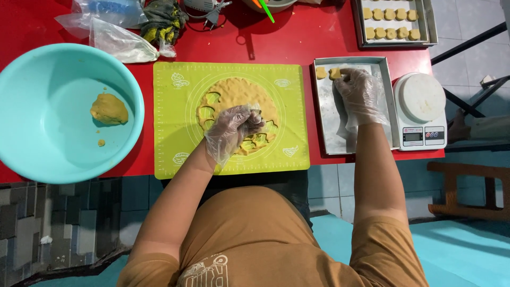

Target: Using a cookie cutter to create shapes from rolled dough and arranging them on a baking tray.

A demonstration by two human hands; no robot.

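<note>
1. Left hand [234, 127], gloved, fingers curled around a cutter, pressed on rolled dough [237, 101] on the green mat [175, 133].
2. Right hand [360, 93] pinched a cut piece [334, 73] onto the metal tray [387, 106].
3. Risk: soft piece could deform under the pinch.

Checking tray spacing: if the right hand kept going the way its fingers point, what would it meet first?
Probably the tray's far rim: the right hand already touches a dough piece just before it.

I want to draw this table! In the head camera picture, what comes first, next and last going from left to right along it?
Turquoise bowl with a dough lump → green mat with rolled dough → left hand → metal tray → right hand → white kitchen scale.
</note>
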